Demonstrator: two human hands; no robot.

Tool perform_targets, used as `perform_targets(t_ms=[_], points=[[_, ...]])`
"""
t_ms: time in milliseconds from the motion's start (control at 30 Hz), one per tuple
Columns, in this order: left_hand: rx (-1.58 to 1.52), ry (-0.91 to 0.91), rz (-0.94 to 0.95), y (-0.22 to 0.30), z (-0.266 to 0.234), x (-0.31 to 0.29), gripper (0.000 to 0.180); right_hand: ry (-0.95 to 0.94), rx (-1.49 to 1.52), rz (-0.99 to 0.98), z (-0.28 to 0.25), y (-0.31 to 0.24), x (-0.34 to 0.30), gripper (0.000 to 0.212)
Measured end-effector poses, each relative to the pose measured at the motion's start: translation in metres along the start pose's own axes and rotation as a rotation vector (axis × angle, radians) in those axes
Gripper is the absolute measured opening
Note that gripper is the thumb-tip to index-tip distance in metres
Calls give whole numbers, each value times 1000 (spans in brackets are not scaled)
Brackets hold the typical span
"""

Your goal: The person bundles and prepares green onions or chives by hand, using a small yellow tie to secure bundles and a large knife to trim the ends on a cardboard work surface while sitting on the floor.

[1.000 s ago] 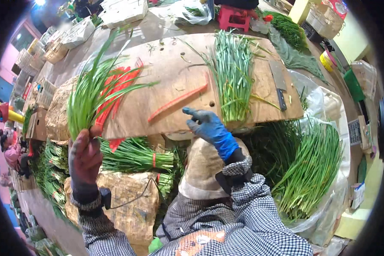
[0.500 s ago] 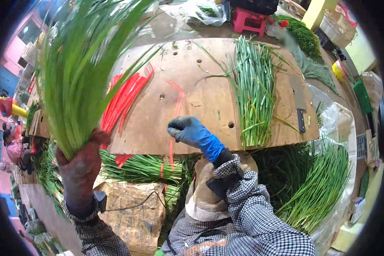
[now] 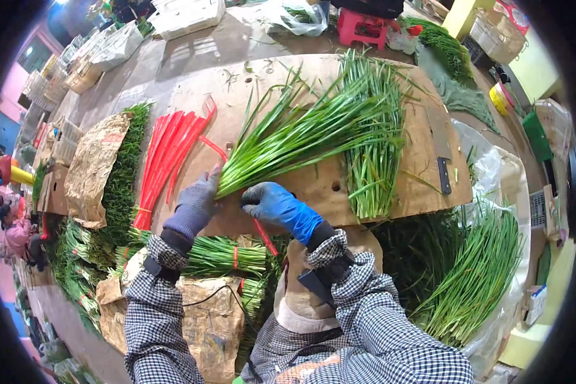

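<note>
Half a sec on, green bunch [image 3: 285,148] is down from mid-air onto wooden board [image 3: 313,193], so it now lies across red strip [image 3: 214,148]; wearer's L hand [image 3: 197,201] holds stem base, R hand [image 3: 276,206] half-curled just beside, grip on strip can't tell.

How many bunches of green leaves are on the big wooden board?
2. One bunch slants up and right from beside the left hand; its tips overlap the other bunch, which lies left of the knife on the board. More could be hidden underneath.
</note>
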State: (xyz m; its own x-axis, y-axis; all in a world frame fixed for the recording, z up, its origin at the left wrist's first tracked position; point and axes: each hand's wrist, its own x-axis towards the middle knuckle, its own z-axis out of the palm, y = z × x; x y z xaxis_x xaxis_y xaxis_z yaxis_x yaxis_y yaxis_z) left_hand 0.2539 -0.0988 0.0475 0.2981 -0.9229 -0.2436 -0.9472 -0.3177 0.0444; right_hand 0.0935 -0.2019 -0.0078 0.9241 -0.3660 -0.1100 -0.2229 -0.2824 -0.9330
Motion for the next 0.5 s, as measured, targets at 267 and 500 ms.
perform_targets(t_ms=[267,500], points=[[-81,138,-70,-33,30,-2,85,158,63,-22,-30,-19,-51,29],[-89,113,-23,-21,6,-8,89,565,-320,-54,-109,6,-124,21]])
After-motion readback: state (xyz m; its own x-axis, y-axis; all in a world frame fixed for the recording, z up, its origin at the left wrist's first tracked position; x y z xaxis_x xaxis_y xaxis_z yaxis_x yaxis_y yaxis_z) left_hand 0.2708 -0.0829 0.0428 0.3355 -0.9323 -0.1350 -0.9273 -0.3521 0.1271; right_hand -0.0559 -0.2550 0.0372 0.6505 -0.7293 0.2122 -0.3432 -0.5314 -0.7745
